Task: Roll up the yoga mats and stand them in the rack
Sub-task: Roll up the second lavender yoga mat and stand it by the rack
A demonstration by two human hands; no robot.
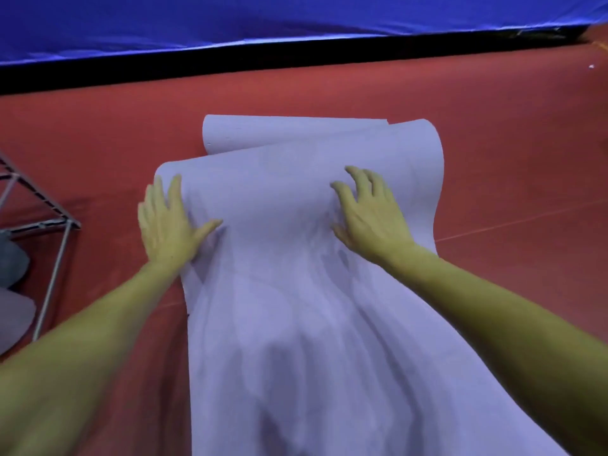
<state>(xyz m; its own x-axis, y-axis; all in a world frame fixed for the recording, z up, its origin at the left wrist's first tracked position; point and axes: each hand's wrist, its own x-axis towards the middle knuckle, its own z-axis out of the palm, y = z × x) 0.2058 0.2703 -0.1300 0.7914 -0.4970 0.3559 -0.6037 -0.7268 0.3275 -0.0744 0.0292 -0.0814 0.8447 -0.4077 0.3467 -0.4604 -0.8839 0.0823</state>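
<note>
A pale lilac yoga mat [296, 291] lies lengthwise on the red floor [493, 153], its far end curled over into a loose fold — not a tight roll. The left hand [166, 222] presses flat on the mat's left edge, fingers straight, thumb spread onto the surface. The right hand [365, 209] rests near the mat's middle-right, fingers slightly bent and splayed, gripping nothing. A metal wire rack [49, 222] stands at the left — a rolled grey mat [13, 264] shows inside it.
</note>
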